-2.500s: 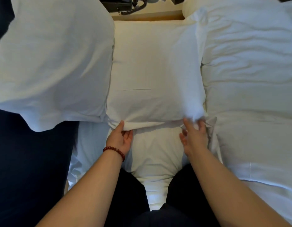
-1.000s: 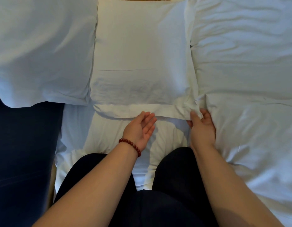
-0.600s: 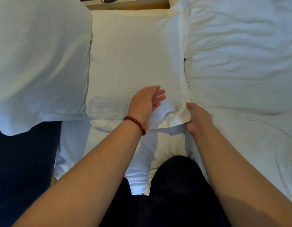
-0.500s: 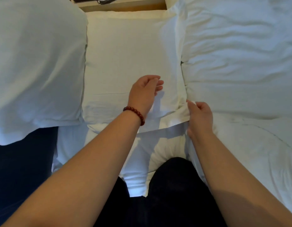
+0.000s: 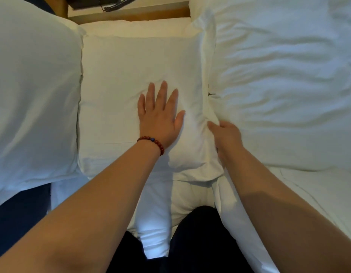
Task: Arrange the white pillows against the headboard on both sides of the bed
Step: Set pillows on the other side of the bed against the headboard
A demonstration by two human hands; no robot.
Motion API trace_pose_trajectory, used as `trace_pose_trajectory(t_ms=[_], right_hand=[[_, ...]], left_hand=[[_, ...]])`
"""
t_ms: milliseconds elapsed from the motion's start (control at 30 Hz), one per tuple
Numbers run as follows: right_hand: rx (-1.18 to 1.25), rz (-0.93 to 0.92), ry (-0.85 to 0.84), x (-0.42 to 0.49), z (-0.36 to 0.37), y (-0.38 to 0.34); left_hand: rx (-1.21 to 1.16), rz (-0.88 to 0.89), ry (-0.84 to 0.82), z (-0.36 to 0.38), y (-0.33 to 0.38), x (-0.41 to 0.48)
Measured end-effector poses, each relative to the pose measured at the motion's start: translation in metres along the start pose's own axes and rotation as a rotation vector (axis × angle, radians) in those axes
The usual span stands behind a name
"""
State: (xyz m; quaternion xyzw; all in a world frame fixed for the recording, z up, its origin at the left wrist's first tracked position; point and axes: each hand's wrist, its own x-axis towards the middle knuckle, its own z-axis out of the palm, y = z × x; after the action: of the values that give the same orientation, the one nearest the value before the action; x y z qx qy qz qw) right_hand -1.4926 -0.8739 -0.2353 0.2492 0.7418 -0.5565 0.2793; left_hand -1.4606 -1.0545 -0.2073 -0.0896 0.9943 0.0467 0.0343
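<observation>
Nearest, my legs [image 5: 200, 243] in dark trousers frame a strip of the white bed [image 5: 155, 223]. Farther on, my left hand [image 5: 160, 117], a red bead bracelet [image 5: 153, 142] at its wrist, lies flat with fingers straight and spread, pressing the middle pillow [image 5: 127, 75] on its right half. My right hand [image 5: 227, 138] has its fingers curled, grasping that pillow's right edge where it meets the right pillow [image 5: 284, 85]. The left pillow [image 5: 33, 95] touches the middle pillow's other side. Farthest, the middle pillow's top edge lies close against the wooden headboard [image 5: 131, 15], with a dark coiled cord [image 5: 114, 6] beyond.
</observation>
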Motion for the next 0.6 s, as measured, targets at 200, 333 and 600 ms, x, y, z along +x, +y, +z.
trace_pose_trajectory(t_ms=[200, 333, 600], right_hand=[[-0.115, -0.198, 0.311, -0.010, -0.005, 0.011], [-0.041, -0.061, 0.064, 0.038, 0.004, -0.029], [0.000, -0.247, 0.105, 0.105, 0.028, -0.112]], left_hand=[[0.026, -0.012, 0.006, 0.006, 0.002, 0.001], [-0.060, -0.018, 0.121, -0.019, -0.005, 0.035], [0.103, -0.093, -0.035, -0.011, -0.020, 0.082]])
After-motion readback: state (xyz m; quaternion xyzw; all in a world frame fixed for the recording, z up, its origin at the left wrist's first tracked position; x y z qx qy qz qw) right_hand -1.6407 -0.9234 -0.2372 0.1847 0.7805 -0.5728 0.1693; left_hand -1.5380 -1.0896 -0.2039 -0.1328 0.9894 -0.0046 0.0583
